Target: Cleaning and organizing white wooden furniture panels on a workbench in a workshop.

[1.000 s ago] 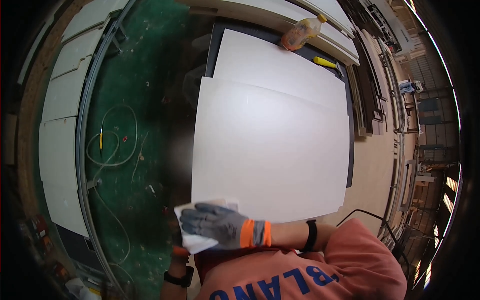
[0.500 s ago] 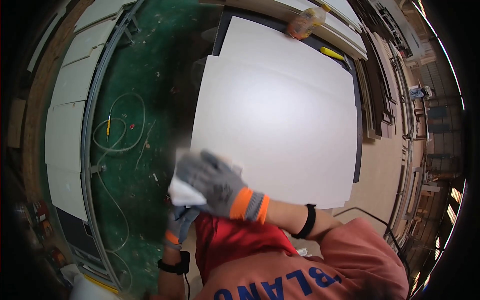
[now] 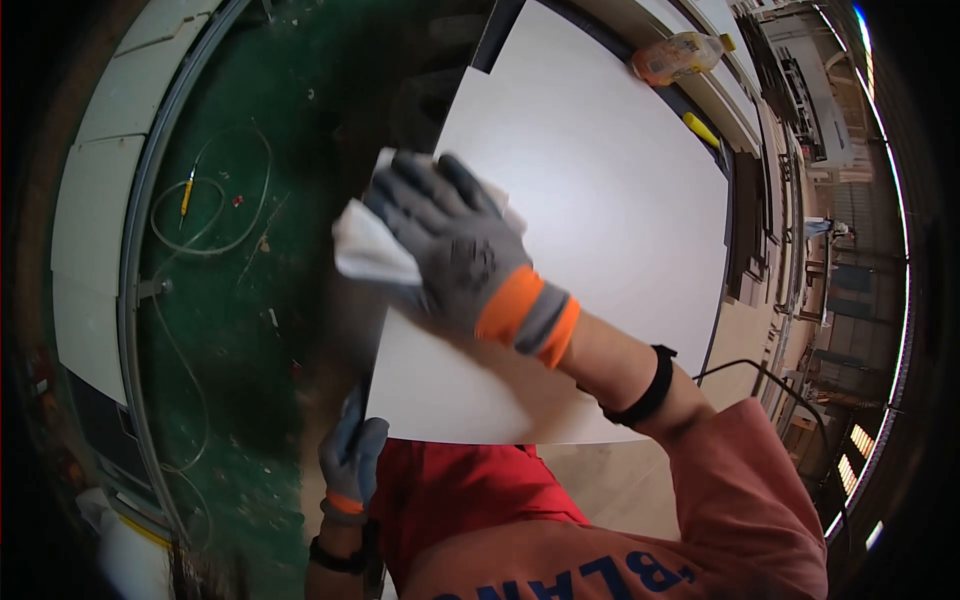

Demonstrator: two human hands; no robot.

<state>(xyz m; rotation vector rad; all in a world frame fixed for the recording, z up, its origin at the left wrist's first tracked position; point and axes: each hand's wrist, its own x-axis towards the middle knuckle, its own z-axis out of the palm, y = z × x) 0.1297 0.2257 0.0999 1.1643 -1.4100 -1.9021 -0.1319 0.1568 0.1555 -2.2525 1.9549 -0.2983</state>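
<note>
Cloth (image 3: 372,252) on the panel's (image 3: 600,230) left edge — bottle (image 3: 676,57) beyond, hose (image 3: 215,215) left.

plastic bottle (image 3: 677,57) | top edge, on the bench ledge | lying down | translucent, orange-yellow
</note>
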